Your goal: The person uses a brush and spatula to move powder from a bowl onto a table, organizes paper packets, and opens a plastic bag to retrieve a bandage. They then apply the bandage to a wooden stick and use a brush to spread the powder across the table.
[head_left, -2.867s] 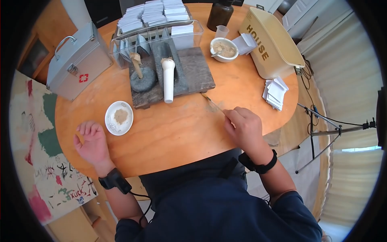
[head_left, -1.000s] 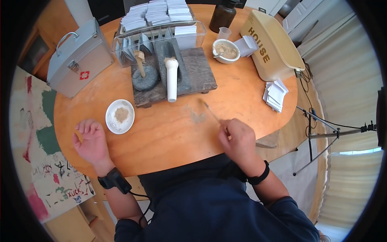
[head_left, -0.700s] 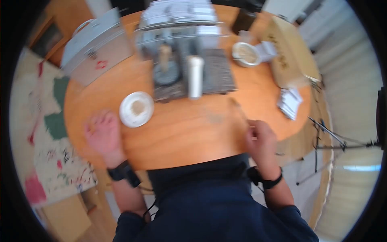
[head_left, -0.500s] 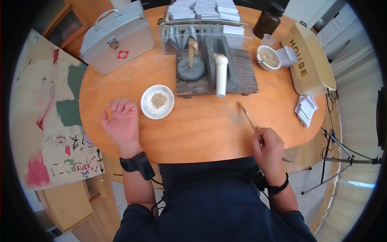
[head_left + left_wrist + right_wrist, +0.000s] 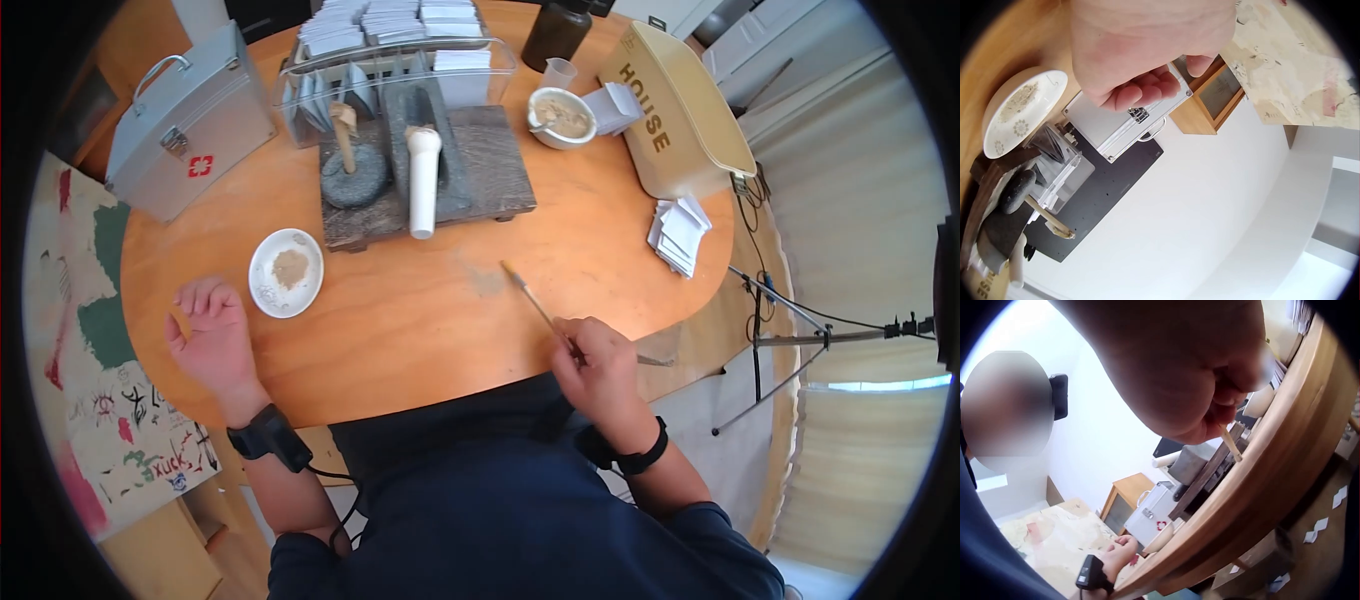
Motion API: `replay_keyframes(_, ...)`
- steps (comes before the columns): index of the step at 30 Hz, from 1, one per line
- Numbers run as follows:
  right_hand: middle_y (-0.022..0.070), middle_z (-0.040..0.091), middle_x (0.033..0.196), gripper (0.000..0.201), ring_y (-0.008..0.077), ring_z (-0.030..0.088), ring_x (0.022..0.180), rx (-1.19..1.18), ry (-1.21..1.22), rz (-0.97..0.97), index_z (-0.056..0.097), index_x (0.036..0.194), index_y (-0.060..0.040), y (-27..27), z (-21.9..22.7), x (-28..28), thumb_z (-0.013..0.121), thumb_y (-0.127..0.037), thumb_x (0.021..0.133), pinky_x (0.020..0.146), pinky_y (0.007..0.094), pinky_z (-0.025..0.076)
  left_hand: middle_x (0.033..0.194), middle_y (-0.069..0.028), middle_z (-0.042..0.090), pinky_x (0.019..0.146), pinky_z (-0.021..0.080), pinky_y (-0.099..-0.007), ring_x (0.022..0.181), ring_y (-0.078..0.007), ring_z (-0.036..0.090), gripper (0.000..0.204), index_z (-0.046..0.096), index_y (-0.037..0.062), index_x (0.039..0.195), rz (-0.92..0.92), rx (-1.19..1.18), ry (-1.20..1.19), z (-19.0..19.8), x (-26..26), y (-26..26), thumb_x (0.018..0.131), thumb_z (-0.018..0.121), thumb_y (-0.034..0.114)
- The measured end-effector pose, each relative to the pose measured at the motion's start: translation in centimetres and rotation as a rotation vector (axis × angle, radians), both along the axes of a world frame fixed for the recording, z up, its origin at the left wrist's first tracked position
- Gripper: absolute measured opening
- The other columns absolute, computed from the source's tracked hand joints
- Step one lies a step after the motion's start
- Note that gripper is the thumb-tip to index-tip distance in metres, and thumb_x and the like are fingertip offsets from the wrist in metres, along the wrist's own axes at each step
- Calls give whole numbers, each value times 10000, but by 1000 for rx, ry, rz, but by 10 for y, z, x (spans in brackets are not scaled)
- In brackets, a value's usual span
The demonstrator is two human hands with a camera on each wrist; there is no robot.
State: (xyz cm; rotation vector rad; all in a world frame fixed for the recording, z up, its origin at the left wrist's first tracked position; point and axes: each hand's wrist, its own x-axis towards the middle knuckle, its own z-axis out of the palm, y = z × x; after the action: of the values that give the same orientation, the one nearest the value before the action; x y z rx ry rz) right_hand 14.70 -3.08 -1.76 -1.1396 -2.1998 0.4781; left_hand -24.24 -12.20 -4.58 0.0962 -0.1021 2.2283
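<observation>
Right hand (image 5: 602,375) pinches slim brush (image 5: 523,287); likely light, stiff, soft-tipped; grip by handle (image 5: 542,313). Left hand (image 5: 215,345) loosely open.

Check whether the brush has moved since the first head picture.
Yes: the brush has shifted, its tip now farther from the wooden board, nearer the near edge of the table.

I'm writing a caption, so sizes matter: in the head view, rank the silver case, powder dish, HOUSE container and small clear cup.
1. Silver case and HOUSE container: too alike to rank
2. Powder dish
3. Small clear cup
</observation>
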Motion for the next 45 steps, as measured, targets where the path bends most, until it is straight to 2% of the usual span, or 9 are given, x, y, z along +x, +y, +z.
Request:
replay_keyframes(5,116,594,618,107,207,601,502,50,-30,-394,637,863,-16,17,2,29,641,-8,756,493,318,486,787,-32,403,676,305,-309,727,-166,381,173,452,68,902,-14,-7,-6,1,-1,1,777,565,106)
replay_keyframes(8,116,580,593,91,210,600,500,-5,-79,-368,637,846,-16,14,8,29,638,-12,755,493,321,484,787,-32,403,674,302,-309,726,-166,378,176,452,66,903,-16,1,-11,1,-2,1,774,565,106)
replay_keyframes(12,121,582,618,89,259,598,519,-60,71,-9,623,818,-15,-16,4,-5,648,-9,733,490,329,477,786,-34,404,673,299,-308,725,-165,375,180,450,65,900,-8,-5,-6,-1,-3,0,769,567,104)
replay_keyframes(19,107,609,628,129,228,616,519,-12,-49,-396,634,877,-16,-10,2,38,655,-19,749,481,323,482,781,-35,403,674,303,-311,726,-165,376,179,448,65,907,-19,2,-18,1,-1,1,776,567,96)
replay_keyframes(24,118,596,620,108,246,603,504,-36,62,-42,638,848,-20,-25,6,6,650,-20,741,476,337,481,785,-34,397,672,305,-305,721,-165,375,173,447,61,916,6,9,15,-3,-2,1,795,565,98)
replay_keyframes(28,121,590,632,107,259,603,522,-59,102,-58,632,834,-24,-18,12,-4,654,-25,729,491,339,485,787,-33,395,669,305,-306,722,-165,373,169,449,60,921,22,-13,-2,-2,-4,0,803,562,102)
replay_keyframes(32,115,588,661,72,268,608,565,-59,-49,-325,608,783,-38,-10,8,12,655,-34,728,520,336,490,790,-34,397,668,307,-308,724,-166,372,172,451,59,926,15,2,-2,0,0,0,812,569,114)
replay_keyframes(34,113,577,646,58,278,601,560,-58,13,-54,598,761,-43,-15,7,6,645,-28,731,516,347,489,791,-33,398,669,307,-307,725,-166,372,171,452,59,926,6,16,7,-3,0,0,815,569,115)
replay_keyframes(45,112,578,690,60,291,600,643,120,-56,93,590,785,-48,30,8,-24,636,-49,747,564,379,493,788,-35,402,676,314,-303,732,-166,383,149,459,61,917,5,16,20,-1,1,-2,809,557,87)
